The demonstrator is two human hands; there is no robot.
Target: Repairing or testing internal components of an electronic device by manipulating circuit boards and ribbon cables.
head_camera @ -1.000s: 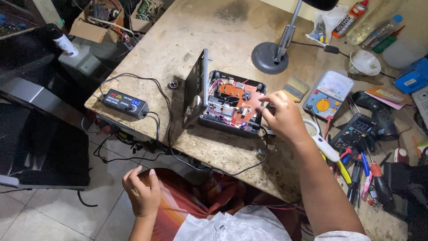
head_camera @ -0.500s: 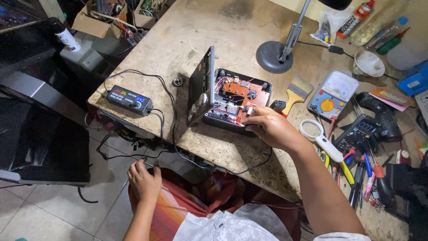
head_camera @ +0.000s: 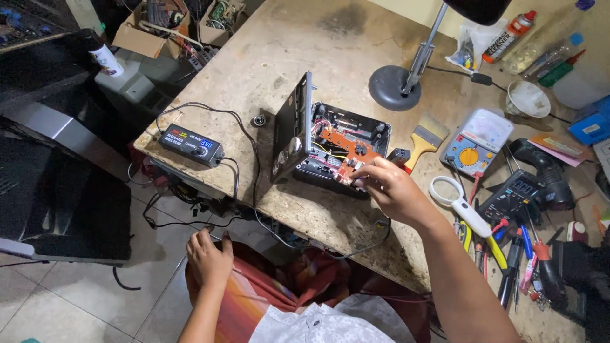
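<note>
just in front of the opened black device (head_camera: pixel 330 143) our right hand (head_camera: pixel 394 190) pinches narrowly at its orange circuit board (head_camera: pixel 346 145), while our left hand (head_camera: pixel 208 257) hangs loosely open and empty, well apart below the table edge (head_camera: pixel 210 181).

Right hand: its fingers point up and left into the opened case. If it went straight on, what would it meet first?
The right hand would most likely meet the orange circuit board inside the black case; its fingertips seem already at the board's near edge, though depth is unclear.

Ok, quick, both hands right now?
Left hand: open, holding nothing, resting on the lap.
Right hand: fingertips pinched at the orange circuit board in the opened device; what they grip cannot be told.
</note>
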